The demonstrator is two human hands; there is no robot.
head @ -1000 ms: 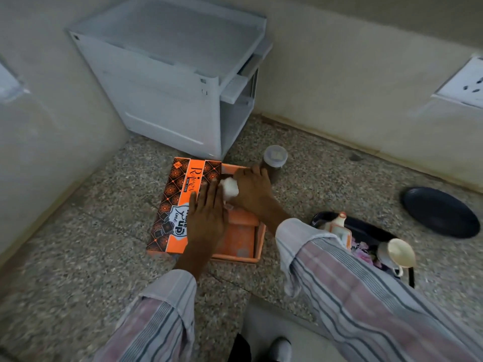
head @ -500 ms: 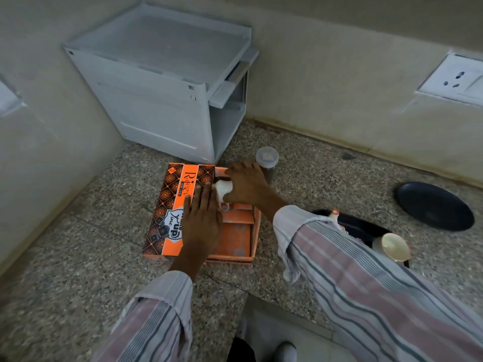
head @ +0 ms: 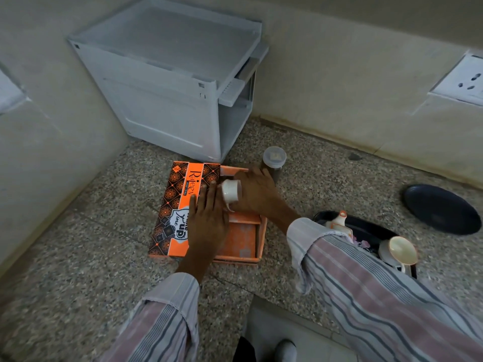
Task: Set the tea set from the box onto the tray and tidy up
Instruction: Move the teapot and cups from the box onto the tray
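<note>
The right hand [head: 257, 194] has lifted the small white porcelain cup [head: 231, 193], fingers wrapped round it, higher above the orange cardboard box [head: 243, 239]; the left hand [head: 207, 220] stays flat on its patterned lid [head: 177, 205], fingers spread.

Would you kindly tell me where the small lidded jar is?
The small lidded jar stands on the speckled counter, just beyond the right hand, beside the orange box.

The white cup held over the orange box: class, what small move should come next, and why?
Probably carry the white cup in the right hand rightward to the black tray: it is gripped above the orange box, and another cup sits there already.
</note>
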